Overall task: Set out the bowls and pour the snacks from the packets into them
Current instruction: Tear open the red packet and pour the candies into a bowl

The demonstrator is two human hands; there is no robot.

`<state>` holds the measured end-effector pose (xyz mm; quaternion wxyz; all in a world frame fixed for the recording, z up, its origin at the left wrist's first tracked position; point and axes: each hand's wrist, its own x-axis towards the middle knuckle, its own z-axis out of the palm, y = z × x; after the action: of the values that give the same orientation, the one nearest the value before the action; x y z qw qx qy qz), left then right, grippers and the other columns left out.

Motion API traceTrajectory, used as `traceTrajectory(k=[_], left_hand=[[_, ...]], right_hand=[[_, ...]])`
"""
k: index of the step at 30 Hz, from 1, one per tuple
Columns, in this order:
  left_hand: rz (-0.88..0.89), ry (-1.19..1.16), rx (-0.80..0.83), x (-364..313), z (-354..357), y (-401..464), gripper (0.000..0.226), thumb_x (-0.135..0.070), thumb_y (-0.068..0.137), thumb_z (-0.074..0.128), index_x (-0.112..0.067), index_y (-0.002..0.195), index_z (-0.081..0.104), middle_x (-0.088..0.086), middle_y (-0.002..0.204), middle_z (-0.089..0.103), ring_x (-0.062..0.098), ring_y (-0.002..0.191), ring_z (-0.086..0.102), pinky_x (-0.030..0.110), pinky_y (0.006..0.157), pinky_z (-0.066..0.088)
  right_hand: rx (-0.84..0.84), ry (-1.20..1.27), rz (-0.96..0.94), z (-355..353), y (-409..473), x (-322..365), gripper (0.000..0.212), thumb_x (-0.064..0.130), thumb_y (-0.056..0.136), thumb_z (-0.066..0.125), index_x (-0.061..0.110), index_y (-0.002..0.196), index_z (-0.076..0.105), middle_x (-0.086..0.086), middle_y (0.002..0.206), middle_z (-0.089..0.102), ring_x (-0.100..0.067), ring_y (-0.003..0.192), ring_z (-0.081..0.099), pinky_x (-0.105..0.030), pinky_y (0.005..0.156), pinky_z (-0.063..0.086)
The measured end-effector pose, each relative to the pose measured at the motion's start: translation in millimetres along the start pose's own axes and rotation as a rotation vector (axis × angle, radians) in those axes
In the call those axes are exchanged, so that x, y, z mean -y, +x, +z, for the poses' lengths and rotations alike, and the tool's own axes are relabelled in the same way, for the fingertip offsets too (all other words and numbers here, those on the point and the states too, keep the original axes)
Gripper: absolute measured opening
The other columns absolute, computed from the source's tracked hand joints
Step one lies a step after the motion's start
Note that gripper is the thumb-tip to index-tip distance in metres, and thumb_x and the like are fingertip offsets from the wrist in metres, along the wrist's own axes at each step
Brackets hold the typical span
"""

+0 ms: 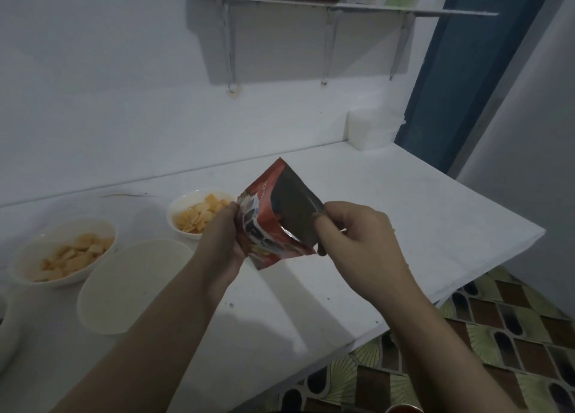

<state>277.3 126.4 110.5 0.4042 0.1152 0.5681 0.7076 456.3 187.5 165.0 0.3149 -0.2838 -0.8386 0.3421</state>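
— Where's the packet?

— The red snack packet [273,220] is up in the air over the white worktop [404,226], just right of the bowls. Its mouth is pulled apart, so I see the silvery lining inside.

— Who has hold of it?

— Both hands. The left hand [222,241] is closed on the packet's left edge, fingers curled round the printed side. The right hand [351,232] pinches the opposite lip of the opening between thumb and fingers, the rest of its fingers folded in.

— And the bowls?

— Three white ones to the left. The far bowl [199,210], partly behind the left hand, holds pale orange crackers. The left bowl [65,254] also has yellowish pieces in it. The nearest bowl [130,285], under the left forearm, looks to have nothing in it, though the light is dim.

— Anything else around?

— A white block [373,129] in the back corner of the worktop, a wall shelf [342,6] on brackets above, a blue door frame [460,86] on the right, and a patterned floor [497,335] below the worktop's edge.
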Motion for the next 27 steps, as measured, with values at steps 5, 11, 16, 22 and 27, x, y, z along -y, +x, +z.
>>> traceTrajectory(k=[5,11,16,22,27], left_hand=[[0.042,-0.061,-0.101,-33.1,-36.7,-4.6,0.038,-0.024,0.099,0.039,-0.002,0.125,0.055,0.017,0.120,0.066,0.030,0.106,0.066,0.048,0.097,0.051],[0.184,-0.068,-0.287,-74.3,-101.2,-20.2,0.030,-0.025,0.102,0.036,-0.010,0.101,0.062,0.009,0.088,0.071,0.022,0.080,0.069,0.040,0.077,0.057],[0.286,-0.010,-0.514,-96.7,-164.2,-27.2,0.027,-0.027,0.099,0.039,-0.015,0.103,0.063,0.006,0.094,0.073,0.022,0.088,0.072,0.038,0.070,0.059],[0.386,0.172,-0.730,-98.2,-218.5,-33.0,0.032,-0.031,0.105,0.029,-0.014,0.122,0.049,0.006,0.113,0.060,0.014,0.093,0.062,0.030,0.073,0.052],[0.412,0.278,-0.752,-89.0,-235.1,-34.4,0.030,-0.033,0.106,0.025,-0.015,0.116,0.047,0.003,0.107,0.057,0.013,0.090,0.059,0.022,0.064,0.046]], right_hand=[[0.039,0.043,-0.053,22.5,12.7,26.5,0.029,0.027,0.092,0.053,0.008,0.071,0.058,-0.008,0.071,0.066,-0.021,0.069,0.059,-0.031,0.056,0.042],[0.195,0.184,-0.122,71.6,29.7,74.1,0.004,0.029,0.096,0.054,0.027,0.094,0.052,0.014,0.090,0.065,-0.005,0.083,0.063,-0.023,0.065,0.055],[0.236,0.289,-0.169,119.8,44.7,106.8,0.014,0.027,0.099,0.051,0.033,0.111,0.053,0.019,0.102,0.060,0.009,0.093,0.056,-0.011,0.066,0.053],[0.207,0.297,-0.193,180.6,60.8,129.8,0.012,0.037,0.099,0.052,0.038,0.108,0.060,0.020,0.096,0.065,0.006,0.091,0.060,-0.015,0.069,0.054],[0.113,0.148,-0.205,210.3,68.5,124.0,0.010,0.024,0.098,0.057,0.028,0.091,0.064,0.014,0.086,0.069,-0.005,0.075,0.063,-0.020,0.067,0.051]])
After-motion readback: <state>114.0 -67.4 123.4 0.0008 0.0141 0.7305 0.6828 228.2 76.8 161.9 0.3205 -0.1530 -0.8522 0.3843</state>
